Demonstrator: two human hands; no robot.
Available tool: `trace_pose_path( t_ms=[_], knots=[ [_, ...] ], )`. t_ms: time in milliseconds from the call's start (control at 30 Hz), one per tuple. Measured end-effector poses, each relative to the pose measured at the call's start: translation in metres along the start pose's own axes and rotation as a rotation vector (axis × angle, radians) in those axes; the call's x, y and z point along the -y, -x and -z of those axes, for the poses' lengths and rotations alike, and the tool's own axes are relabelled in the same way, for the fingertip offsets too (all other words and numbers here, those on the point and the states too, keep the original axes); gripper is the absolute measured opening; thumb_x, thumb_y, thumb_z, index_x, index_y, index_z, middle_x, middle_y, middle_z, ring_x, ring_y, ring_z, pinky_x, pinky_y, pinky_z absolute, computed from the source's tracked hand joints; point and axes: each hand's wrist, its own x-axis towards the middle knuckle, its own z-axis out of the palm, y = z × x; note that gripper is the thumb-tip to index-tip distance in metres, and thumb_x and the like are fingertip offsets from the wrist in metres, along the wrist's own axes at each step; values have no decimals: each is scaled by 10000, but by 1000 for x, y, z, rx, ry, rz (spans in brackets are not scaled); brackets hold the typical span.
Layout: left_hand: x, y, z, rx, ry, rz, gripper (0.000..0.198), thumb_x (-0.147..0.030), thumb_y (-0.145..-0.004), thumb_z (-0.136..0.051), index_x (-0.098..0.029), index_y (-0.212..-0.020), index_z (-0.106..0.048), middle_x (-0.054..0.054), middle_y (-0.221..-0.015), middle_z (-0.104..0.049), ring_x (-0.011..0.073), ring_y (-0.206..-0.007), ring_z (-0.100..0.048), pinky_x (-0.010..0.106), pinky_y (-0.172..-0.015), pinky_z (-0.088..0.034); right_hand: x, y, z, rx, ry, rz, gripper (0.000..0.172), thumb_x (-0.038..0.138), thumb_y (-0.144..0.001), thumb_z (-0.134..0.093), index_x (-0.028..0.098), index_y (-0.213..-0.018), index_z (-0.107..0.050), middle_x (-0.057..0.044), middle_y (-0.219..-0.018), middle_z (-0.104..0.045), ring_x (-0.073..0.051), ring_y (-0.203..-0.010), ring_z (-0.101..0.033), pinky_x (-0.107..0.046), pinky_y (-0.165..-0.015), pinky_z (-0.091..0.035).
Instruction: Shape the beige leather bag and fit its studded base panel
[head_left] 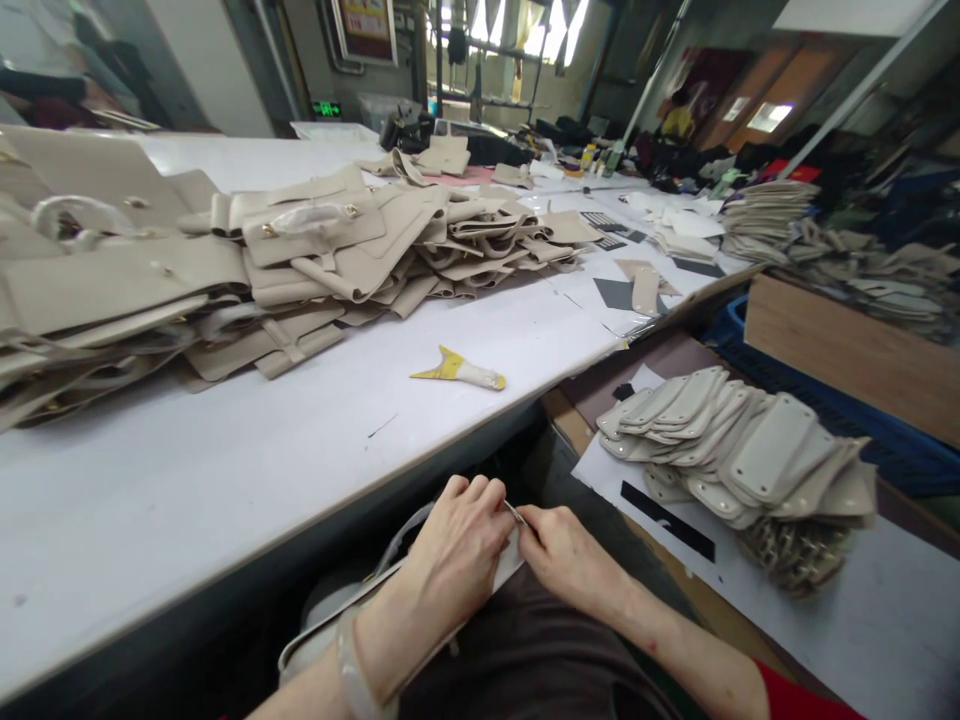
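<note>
A pale beige leather bag (319, 645) with a clear-wrapped handle (401, 535) rests across my lap, largely covered by my arm. My left hand (461, 550) is closed over its far edge, knuckles up. Close beside it, my right hand (566, 560) is closed in a pinch at a small shiny metal piece (514, 512) between the two hands. My fingers hide most of that piece, so its kind does not show. On the white table ahead lies a yellow, fork-ended tool (461, 369) with a white-wrapped grip.
Beige bag pieces (322, 235) form a long heap across the white table (225, 470). To my right, stacked beige straps with metal fittings (750, 440) lie on white paper, near a black strip (667, 520). A wooden board (855, 350) sits over a blue crate (739, 320).
</note>
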Motion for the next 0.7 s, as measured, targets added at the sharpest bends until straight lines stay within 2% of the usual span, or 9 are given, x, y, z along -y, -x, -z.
trace_pose_path(
  t_ms=[67,167,333,500,600,700],
  knots=[
    [4,-1,2,-12,41,-6,163,-150,-903,-462,-201,-894,-617,54,-1003,-561,219,-957,-505,429,-833,-378,2,-1,0,1,-1,-16,234,255,-974,-467,180,-839,-642,-60,-792,-704,-187,-725,-672,-265,-599,-353],
    [9,0,-1,-42,70,4,188,-137,-892,-473,-219,-954,-629,47,-1087,-568,221,-1020,-506,451,-888,-362,2,-2,2,-18,30,-35,250,242,-973,-471,171,-795,-633,-65,-773,-696,-189,-716,-662,-270,-595,-345],
    [14,4,-8,-55,129,-5,194,-145,-912,-482,-245,-998,-624,16,-1193,-557,212,-1130,-489,467,-994,-333,-6,-2,3,17,-50,23,340,273,-1029,-397,179,-796,-626,-37,-751,-677,-159,-658,-617,-262,-577,-339],
    [14,3,-7,-75,96,0,158,-156,-895,-510,-241,-959,-626,23,-1271,-530,245,-1170,-478,505,-997,-350,-13,-2,-3,-13,-111,-25,361,283,-1031,-400,181,-710,-530,-7,-638,-609,-144,-590,-583,-254,-546,-318],
    [18,-4,-10,-49,145,-27,144,-164,-912,-479,-219,-905,-611,38,-1234,-535,225,-1089,-519,434,-919,-430,-13,-1,-6,2,-175,-34,375,315,-1040,-394,181,-730,-557,-4,-659,-621,-148,-617,-597,-247,-553,-339],
    [26,-13,-16,-43,291,-12,153,-145,-908,-436,-196,-974,-564,50,-1074,-568,184,-934,-564,332,-814,-485,-10,3,-7,-32,-206,-38,341,312,-1027,-436,175,-771,-615,-19,-745,-648,-167,-716,-613,-260,-626,-371]
  ],
)
